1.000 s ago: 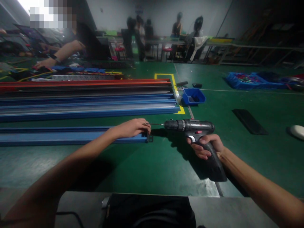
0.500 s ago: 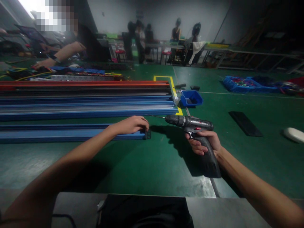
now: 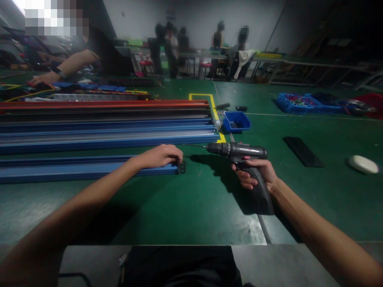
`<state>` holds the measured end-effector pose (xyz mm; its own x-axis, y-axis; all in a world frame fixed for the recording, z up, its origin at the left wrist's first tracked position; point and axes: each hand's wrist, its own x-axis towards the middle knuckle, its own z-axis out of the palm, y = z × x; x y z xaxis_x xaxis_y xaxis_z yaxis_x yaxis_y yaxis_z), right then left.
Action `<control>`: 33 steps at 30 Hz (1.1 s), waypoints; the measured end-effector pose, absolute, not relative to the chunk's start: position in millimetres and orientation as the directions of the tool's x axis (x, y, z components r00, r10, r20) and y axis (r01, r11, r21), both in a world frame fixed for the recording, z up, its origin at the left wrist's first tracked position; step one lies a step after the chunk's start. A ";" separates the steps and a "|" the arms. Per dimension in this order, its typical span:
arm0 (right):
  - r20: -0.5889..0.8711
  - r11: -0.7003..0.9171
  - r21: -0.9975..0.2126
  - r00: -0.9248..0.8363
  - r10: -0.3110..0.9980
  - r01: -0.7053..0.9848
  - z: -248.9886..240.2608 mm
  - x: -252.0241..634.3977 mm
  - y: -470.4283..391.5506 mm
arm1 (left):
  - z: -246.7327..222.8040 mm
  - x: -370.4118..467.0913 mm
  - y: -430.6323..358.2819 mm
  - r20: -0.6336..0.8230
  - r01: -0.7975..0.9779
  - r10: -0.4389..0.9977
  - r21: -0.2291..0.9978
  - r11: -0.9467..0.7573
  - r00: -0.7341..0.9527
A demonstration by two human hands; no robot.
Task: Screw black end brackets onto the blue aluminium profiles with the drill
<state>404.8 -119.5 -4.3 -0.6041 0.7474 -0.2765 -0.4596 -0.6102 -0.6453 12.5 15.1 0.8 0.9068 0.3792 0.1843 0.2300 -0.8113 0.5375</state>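
My right hand (image 3: pixel 254 173) is wrapped round the grip of a black power drill (image 3: pixel 236 151), whose long thin bit (image 3: pixel 193 145) points left. A blue rail (image 3: pixel 98 169) lies on the green table, with a small black end piece (image 3: pixel 182 167) at its right end. Over that end rests my left hand (image 3: pixel 161 155), its fingers bent down and closed at the end piece; what the fingertips grip is partly hidden. The tip of the bit is just above and to the right of my left hand.
Several blue, black and red rails (image 3: pixel 119 137) lie behind. Beyond the drill are a blue bin (image 3: pixel 236 121) and blue trays (image 3: pixel 299 103). A black flat object (image 3: pixel 302 151) and a white object (image 3: pixel 363 164) lie right. Another person's arm (image 3: pixel 72 65) reaches in at far left.
The whole view has shifted slightly, so most things appear a little further left. Both hands keep their places at the rail end and on the drill.
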 end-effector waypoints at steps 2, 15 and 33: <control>-0.278 -0.610 -0.646 -0.603 0.748 -0.458 -3.8 405.6 -119.9 | 1.5 12.2 14.8 0.181 0.233 0.380 0.535 -0.812 0.907; -0.364 -0.650 -0.638 -0.581 0.727 -0.413 5.3 410.7 -124.3 | 1.0 9.6 13.1 0.166 0.280 0.417 0.521 -0.806 0.893; -0.498 -0.775 -0.558 -0.628 0.598 -0.296 12.3 414.2 -132.6 | 1.4 10.6 13.6 0.126 0.283 0.414 0.552 -0.785 0.902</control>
